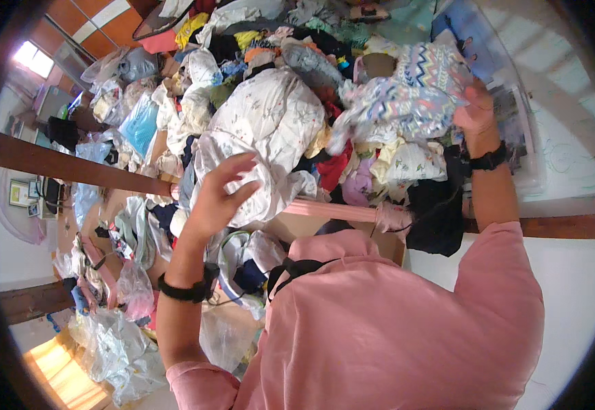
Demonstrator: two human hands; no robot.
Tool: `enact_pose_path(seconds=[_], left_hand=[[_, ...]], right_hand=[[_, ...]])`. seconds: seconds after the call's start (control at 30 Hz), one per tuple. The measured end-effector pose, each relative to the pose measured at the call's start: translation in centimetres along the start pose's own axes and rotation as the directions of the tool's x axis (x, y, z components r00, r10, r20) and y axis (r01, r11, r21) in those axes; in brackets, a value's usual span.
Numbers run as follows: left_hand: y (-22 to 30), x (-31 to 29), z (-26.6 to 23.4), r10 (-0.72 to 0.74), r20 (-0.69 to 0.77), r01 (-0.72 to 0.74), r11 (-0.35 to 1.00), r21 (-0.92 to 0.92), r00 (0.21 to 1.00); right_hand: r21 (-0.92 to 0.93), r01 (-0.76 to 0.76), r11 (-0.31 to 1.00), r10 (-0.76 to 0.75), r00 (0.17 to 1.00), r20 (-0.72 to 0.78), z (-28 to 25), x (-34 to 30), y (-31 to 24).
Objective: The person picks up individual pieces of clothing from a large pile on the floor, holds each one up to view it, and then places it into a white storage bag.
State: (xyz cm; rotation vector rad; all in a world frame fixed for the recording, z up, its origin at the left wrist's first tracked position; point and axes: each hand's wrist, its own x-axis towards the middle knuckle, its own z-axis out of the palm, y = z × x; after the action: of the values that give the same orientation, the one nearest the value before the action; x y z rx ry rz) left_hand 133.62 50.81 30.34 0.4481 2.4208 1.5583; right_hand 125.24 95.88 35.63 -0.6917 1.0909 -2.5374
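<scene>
Grasping the zigzag-patterned cloth (417,96) in the right hand (476,109), raised over the clothes heap (311,65) at far right, perhaps to let its folds hang. Holding nothing in the left hand (220,196), opened over white floral cloth (270,113) (touching or not, hard to judge). Unable to make out the zigzag-patterned cloth's blurred left end.

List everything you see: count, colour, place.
Patterned cloth: one, multicoloured, in the right hand
White cloth: one, white, bunched centrally
Other clothes: uncountable, mixed, across the top
Blue bundle: one, light blue, upper left
Black cloth: one, black, right
Plastic bags: several, clear, lower left
Plastic bin: one, clear, right
Wooden beams: several, brown, left and right
Wristbands: two, black, one per wrist
Shirt: one, pink, worn
Left hand: one, bare, before the white cloth
Right hand: one, bare, upper right
</scene>
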Motion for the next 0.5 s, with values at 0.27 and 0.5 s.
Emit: enact_pose_path(seconds=[0.27,0.5], left_hand=[[6.6,8.3,3.2,0.404,-0.037,-0.374,0.803,-0.464,0.914],[13.7,6.6,-0.9,0.513,-0.030,-0.454,0.732,-0.508,0.858]], right_hand=[[-0.606,-0.038,0.794,0.126,0.987,0.103,13.3,5.8,-2.1],[-0.766,-0.070,0.639,0.336,0.921,0.197,20.5,9.2,2.6]])
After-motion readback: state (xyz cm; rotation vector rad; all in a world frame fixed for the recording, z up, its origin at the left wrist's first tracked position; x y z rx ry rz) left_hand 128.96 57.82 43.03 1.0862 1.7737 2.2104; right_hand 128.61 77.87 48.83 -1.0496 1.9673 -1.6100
